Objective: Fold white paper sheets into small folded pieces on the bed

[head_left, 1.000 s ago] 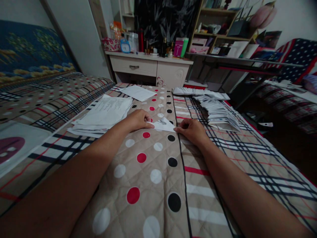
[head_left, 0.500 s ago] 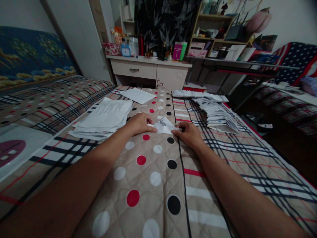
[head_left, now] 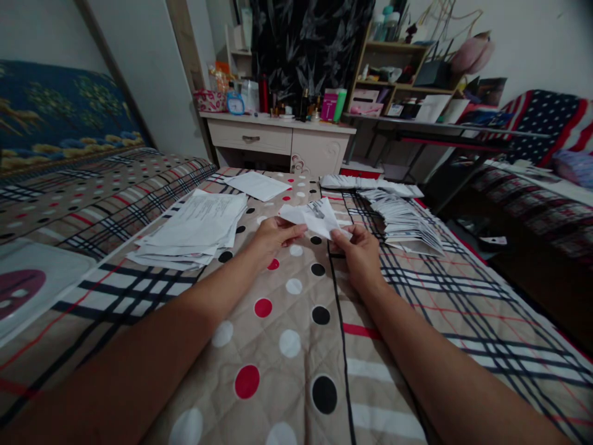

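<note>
Between my two hands is a folded sheet of white paper [head_left: 315,217] with a dark printed patch on it, lifted a little off the bed cover. My left hand [head_left: 277,236] pinches its left edge between thumb and fingers. At its lower right corner, the thumb and fingers of my right hand [head_left: 357,248] are closed on it. A stack of printed sheets [head_left: 194,219] lies to the left of my left hand. Beyond my right hand stands a row of folded papers [head_left: 405,219], packed closely together.
Another sheet [head_left: 258,185] lies farther back on the patterned bed cover [head_left: 290,340]. Behind the folded row is a second line of folded papers [head_left: 370,184]. A clear plastic bag [head_left: 41,278] rests at the left. A white dresser [head_left: 273,139] stands past the bed's far end.
Both hands have raised the folded paper from the bed cover and tilted it. The left hand's fingers have shifted slightly along its edge. The stacks have stayed put.
</note>
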Tool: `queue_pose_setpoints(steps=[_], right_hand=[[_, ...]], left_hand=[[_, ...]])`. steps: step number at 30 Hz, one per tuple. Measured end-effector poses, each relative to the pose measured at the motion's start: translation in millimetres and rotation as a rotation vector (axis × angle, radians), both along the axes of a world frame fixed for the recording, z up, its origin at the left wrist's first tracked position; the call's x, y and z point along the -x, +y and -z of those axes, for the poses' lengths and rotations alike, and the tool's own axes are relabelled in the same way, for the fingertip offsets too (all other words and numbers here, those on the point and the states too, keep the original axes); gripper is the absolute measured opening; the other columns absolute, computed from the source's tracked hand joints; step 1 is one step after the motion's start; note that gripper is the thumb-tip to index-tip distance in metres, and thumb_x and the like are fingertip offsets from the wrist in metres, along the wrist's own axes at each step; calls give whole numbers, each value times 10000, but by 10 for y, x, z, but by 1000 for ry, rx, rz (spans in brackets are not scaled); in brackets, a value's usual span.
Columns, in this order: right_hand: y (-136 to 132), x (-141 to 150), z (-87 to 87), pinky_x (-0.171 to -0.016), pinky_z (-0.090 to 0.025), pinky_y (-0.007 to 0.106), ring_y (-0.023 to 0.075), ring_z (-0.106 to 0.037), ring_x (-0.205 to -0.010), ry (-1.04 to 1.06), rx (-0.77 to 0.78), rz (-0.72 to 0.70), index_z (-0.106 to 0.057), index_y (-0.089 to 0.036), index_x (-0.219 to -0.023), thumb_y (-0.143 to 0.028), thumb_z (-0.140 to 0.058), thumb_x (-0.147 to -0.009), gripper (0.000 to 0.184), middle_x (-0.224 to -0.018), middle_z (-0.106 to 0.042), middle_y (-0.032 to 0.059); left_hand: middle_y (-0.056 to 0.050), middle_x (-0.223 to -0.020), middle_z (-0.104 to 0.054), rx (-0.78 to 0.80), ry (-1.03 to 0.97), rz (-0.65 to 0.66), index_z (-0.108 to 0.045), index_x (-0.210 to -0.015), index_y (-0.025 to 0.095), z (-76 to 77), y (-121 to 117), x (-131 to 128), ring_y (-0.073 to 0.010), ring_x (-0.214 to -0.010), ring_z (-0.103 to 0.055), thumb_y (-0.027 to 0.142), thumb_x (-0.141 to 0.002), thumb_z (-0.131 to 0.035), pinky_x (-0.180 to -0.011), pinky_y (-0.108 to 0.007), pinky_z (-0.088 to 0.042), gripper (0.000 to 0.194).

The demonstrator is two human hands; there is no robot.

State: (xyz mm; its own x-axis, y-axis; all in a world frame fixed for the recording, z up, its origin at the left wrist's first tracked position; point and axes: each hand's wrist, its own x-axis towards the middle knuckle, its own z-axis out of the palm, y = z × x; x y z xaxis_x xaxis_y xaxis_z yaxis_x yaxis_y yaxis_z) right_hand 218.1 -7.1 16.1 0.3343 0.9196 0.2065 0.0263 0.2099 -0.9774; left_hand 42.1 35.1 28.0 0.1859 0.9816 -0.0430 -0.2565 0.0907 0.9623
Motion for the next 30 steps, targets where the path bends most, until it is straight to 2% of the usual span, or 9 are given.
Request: queue_pose_setpoints(steps=[4,8,15,20,22,24,27,30], right_hand=[[-61,107,-38,-506,-386,239,115,-507,-502,-33,-24,-28,-577,-190,-711,-378,-765,-670,269,-560,-594,-34],[-69,145,-48,-489,-356,235,105,-482,-487,-71,-72,-18,-577,-186,-699,-370,-769,-671,267,-552,-577,-40],[12,11,-21,-480,-357,236,106,-480,-480,-24,-70,29,-579,-186,-687,-340,-792,-636,267,-539,-561,-49],[48,-31,-10,-521,-393,224,91,-503,-519,158,-114,45,-610,-177,-747,-311,-829,-603,294,-595,-601,-51],[36,15,-19,-563,-416,220,85,-518,-554,286,-143,4,-619,-183,-789,-311,-835,-608,310,-636,-612,-57],[2,99,-38,-583,-422,219,81,-516,-566,380,-139,-106,-627,-190,-812,-301,-839,-607,316,-655,-610,-63],[-73,250,-68,-581,-414,226,86,-507,-578,379,-102,-271,-642,-184,-785,-287,-841,-611,283,-667,-611,-50],[-121,336,-72,-535,-380,228,83,-462,-547,362,-76,-258,-611,-183,-699,-328,-822,-658,259,-614,-558,-54]], left_hand=[[-25,-682,-693,-35,16,54,-701,-798,123,45,-130,-142,-98,-557,-574,282,-526,-884,-521,-212,-376,365],[-20,-654,-684,-46,12,4,-701,-762,123,52,-154,-179,-92,-525,-556,291,-526,-885,-487,-206,-352,343],[-18,-587,-667,0,31,-135,-706,-660,124,27,44,25,-62,-482,-526,276,-533,-876,-457,-183,-313,262],[-10,-624,-675,27,-72,-111,-708,-696,128,16,81,99,-66,-533,-567,241,-543,-879,-516,-180,-384,256],[-9,-628,-676,68,-161,-108,-694,-698,127,-3,43,49,-69,-546,-578,213,-556,-873,-525,-179,-393,245],[-11,-625,-673,114,-225,-109,-676,-694,125,-25,-21,-33,-69,-552,-582,192,-573,-867,-517,-173,-383,236],[-14,-636,-675,157,-260,-59,-667,-702,121,-51,-144,-172,-71,-558,-589,194,-593,-864,-526,-175,-394,237],[-6,-632,-670,154,-266,15,-682,-712,121,-57,-246,-263,-73,-544,-581,194,-587,-864,-538,-188,-410,233]])
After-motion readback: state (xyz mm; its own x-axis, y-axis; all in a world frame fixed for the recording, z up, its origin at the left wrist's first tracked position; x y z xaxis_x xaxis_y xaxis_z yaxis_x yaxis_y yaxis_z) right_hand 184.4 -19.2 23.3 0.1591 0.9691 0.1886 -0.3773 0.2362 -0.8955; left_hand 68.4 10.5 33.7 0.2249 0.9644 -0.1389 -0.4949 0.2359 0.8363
